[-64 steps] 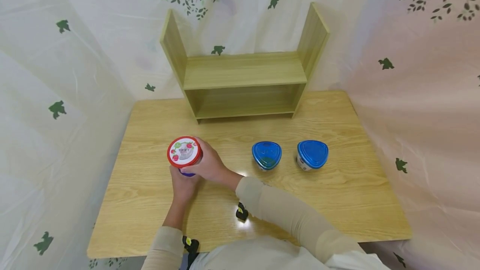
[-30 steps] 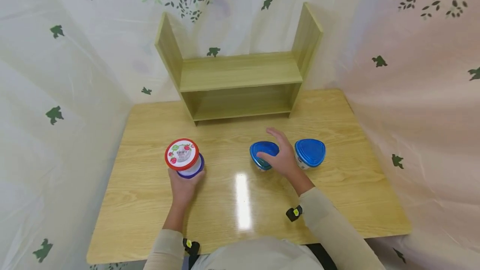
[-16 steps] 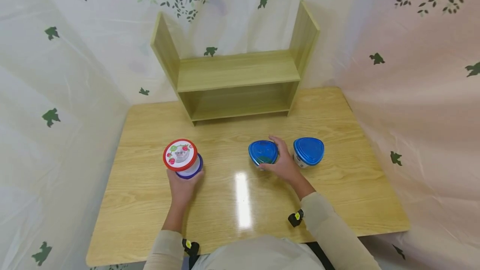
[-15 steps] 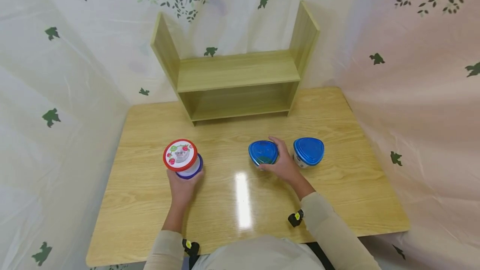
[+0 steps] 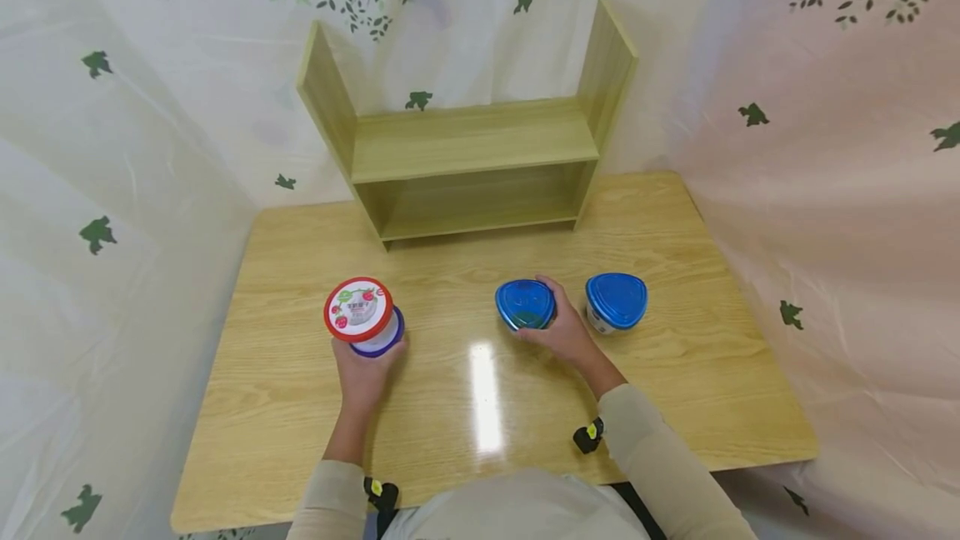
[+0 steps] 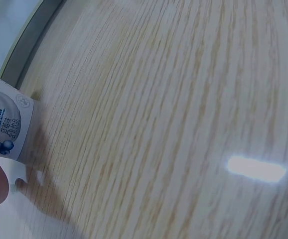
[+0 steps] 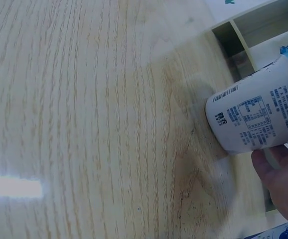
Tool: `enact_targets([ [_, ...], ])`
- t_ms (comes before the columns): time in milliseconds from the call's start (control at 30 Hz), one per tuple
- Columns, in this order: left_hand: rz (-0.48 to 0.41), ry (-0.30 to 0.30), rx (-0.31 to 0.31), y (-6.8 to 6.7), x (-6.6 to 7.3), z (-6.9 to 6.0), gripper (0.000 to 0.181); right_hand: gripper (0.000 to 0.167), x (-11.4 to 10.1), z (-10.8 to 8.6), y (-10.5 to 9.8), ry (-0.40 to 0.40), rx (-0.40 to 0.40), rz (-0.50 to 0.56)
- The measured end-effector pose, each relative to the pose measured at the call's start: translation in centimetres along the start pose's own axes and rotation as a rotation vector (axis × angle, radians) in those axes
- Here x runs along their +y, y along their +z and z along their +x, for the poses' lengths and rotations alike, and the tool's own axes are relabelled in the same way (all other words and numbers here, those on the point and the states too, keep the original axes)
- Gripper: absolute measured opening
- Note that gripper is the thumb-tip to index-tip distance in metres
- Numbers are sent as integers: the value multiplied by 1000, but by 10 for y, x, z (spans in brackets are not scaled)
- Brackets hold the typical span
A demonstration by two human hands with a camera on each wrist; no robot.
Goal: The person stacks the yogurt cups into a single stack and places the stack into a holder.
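Observation:
My left hand [image 5: 363, 377] holds a white yogurt tub with a dark-blue rim [image 5: 381, 343] at the table's left. A red-lidded tub with strawberry print [image 5: 358, 309] is stacked on it, set slightly off-centre. In the left wrist view the lower tub [image 6: 7, 119] shows blueberry print; most of the hand is out of that view. Around a blue-lidded yogurt cup [image 5: 523, 303] my right hand [image 5: 567, 332] curls, thumb on the near side, fingers on the far side. The cup's white printed wall [image 7: 256, 112] shows in the right wrist view.
Just right of the right hand stands another blue-lidded cup [image 5: 618, 302]. A two-tier wooden shelf [image 5: 476, 140] stands at the back of the wooden table [image 5: 450, 415]. Patterned curtains [image 5: 150, 148] hang around the table.
My right hand has left the stacked tubs, moved right and closed round the blue-lidded cup. The left hand keeps its hold on the lower tub. The head view has shifted slightly.

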State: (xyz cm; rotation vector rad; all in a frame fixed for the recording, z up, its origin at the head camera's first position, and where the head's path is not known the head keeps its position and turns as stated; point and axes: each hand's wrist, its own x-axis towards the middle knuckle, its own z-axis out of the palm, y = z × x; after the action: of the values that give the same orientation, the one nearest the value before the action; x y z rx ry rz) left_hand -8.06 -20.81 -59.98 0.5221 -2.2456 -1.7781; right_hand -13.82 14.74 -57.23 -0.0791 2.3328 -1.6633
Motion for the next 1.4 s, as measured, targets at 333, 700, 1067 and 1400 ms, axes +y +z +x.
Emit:
enact_targets([
  [333, -2, -1, 12, -1, -1, -2, 111, 107, -1, -2, 2, 1, 5, -4],
  [700, 7, -7, 5, -2, -1, -4, 111, 109, -3, -2, 4, 20, 18, -2],
  [1067, 3, -1, 1, -2, -3, -2, 110, 112, -4, 1, 4, 35, 16, 21],
  [1400, -3, 0, -6, -1, -4, 0, 114, 116, -15, 9, 5, 72, 18, 15],
])
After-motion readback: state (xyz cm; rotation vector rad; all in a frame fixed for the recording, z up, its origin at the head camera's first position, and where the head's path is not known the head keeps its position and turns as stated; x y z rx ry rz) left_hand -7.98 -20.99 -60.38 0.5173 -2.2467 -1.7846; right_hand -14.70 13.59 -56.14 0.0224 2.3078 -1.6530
